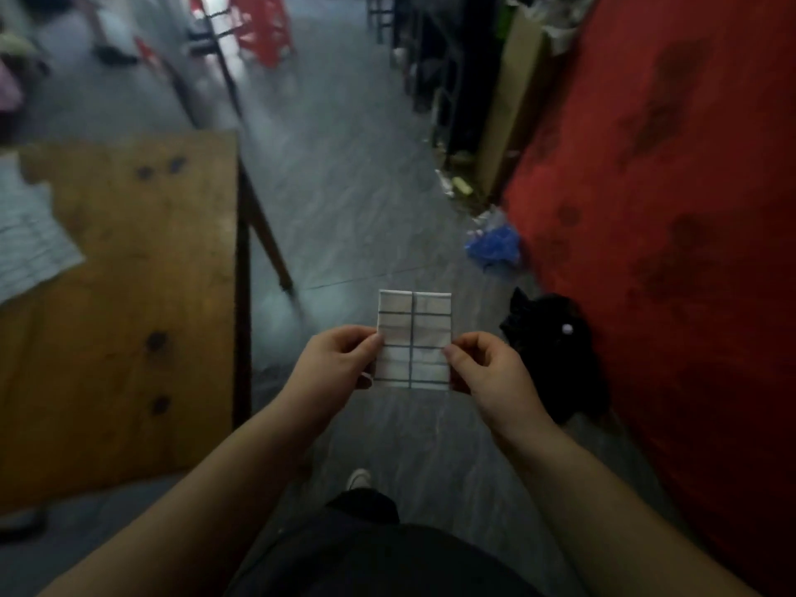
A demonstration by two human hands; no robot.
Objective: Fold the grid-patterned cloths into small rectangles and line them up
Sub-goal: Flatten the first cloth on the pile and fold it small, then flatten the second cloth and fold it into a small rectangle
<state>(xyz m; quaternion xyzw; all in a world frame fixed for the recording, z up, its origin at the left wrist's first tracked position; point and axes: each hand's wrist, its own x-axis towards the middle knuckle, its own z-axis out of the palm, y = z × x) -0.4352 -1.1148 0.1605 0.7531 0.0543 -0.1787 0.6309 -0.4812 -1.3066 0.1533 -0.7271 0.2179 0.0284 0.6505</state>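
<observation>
A white cloth with dark grid lines, folded into a small upright rectangle (414, 333), is held in the air over the grey floor. My left hand (334, 364) pinches its left edge and my right hand (484, 368) pinches its right edge, thumbs on the front. More grid-patterned cloth (30, 234) lies unfolded on the wooden table (142, 295) at the far left, partly cut off by the frame edge.
A red-covered surface (689, 209) fills the right side. Against its foot sit a black object (555, 338) and a blue crumpled bag (493, 245). Red stools (262, 25) and dark shelving (435, 58) stand farther back. My foot (358, 479) is on the floor.
</observation>
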